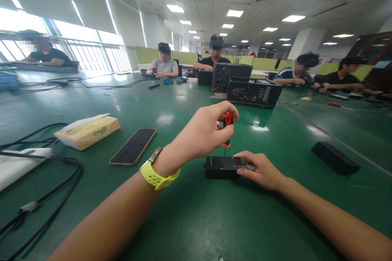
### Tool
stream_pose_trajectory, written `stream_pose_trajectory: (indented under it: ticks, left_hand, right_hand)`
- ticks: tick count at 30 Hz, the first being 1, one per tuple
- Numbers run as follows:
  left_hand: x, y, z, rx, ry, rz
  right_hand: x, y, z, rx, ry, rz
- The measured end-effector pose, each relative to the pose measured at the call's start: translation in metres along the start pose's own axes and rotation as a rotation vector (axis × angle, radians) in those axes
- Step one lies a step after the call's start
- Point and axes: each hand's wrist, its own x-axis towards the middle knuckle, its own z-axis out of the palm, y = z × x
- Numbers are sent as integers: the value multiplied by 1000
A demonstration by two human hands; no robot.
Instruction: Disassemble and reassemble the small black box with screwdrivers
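My left hand (211, 126) is closed around the handle of a red-and-black screwdriver (228, 119). The screwdriver stands nearly upright, its thin shaft reaching down to the top of a small black rectangular box (214, 170). On the box's right end rest the fingers of my right hand (260, 169), which grip its edge. Between those fingers lies a slim metal tool (250, 167), pointing left over the box; its exact kind is unclear. The box sits flat on the green table (190, 216).
A phone (133, 147), a tissue pack (88, 131) and black cables (65, 195) lie left. Another black box (335, 158) is at right. Ahead stand black computer cases (254, 93). Several people sit around the table; a red screwdriver (335, 105) lies far right.
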Motion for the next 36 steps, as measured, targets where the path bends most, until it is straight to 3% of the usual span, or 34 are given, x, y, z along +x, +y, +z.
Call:
stream_pose_trajectory:
  ticks: [10, 24, 36]
  left_hand:
    - [1, -1, 4, -162, 53, -15]
    - [3, -1, 2, -238, -53, -41]
    - [2, 3, 9, -254, -18, -53]
  right_hand:
    - [1, -1, 0, -1, -15, 1]
    - [1, -1, 0, -4, -6, 2]
    - [0, 1, 2, -3, -5, -4]
